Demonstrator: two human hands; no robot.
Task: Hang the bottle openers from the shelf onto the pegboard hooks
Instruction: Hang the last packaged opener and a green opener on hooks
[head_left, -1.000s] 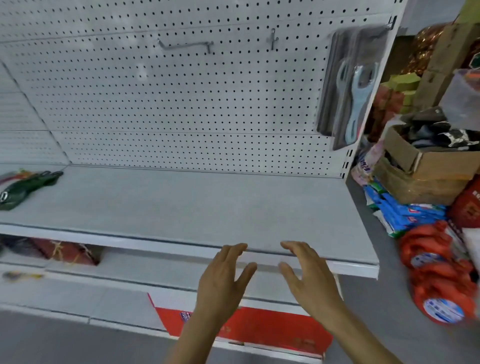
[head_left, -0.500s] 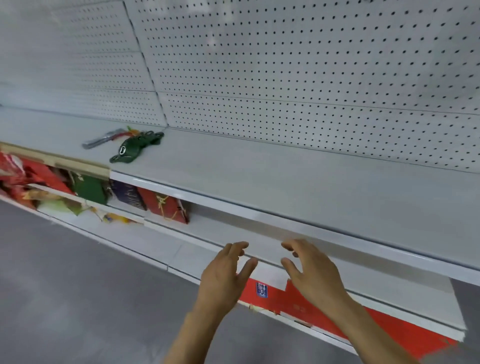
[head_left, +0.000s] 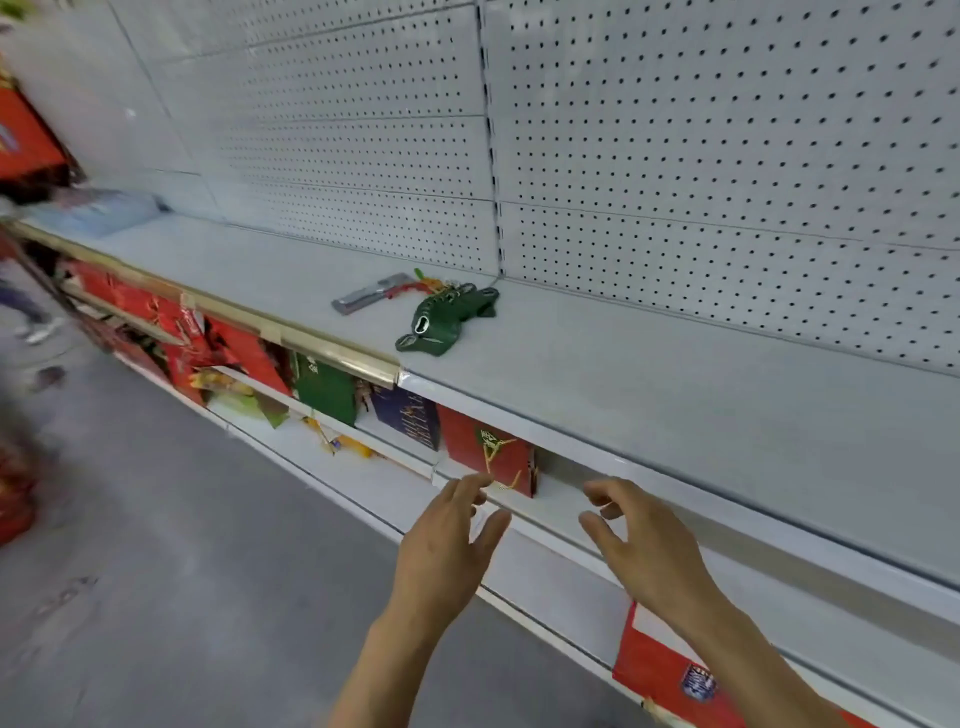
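A small pile of bottle openers lies on the white shelf (head_left: 675, 395), close to the pegboard (head_left: 727, 156). The green openers (head_left: 444, 322) are in front; a grey packaged one (head_left: 366, 295) and some red and orange pieces (head_left: 415, 283) lie just behind to the left. No hooks show on the visible part of the pegboard. My left hand (head_left: 447, 540) and my right hand (head_left: 644, 545) hover side by side below the shelf's front edge, fingers loosely bent, holding nothing. Both are well short of the openers, which lie up and to the left.
Red, green and blue gift boxes (head_left: 322, 384) stand on the lower shelf under the openers. A blue packet (head_left: 98, 213) lies at the shelf's far left. Grey floor (head_left: 156, 571) stretches to the left, with a person's feet (head_left: 36, 332) far off.
The view has swung left along the shelf: the openers hanging at the right are out of sight and the pile on the shelf is now nearer and more central. Both hands stay empty.
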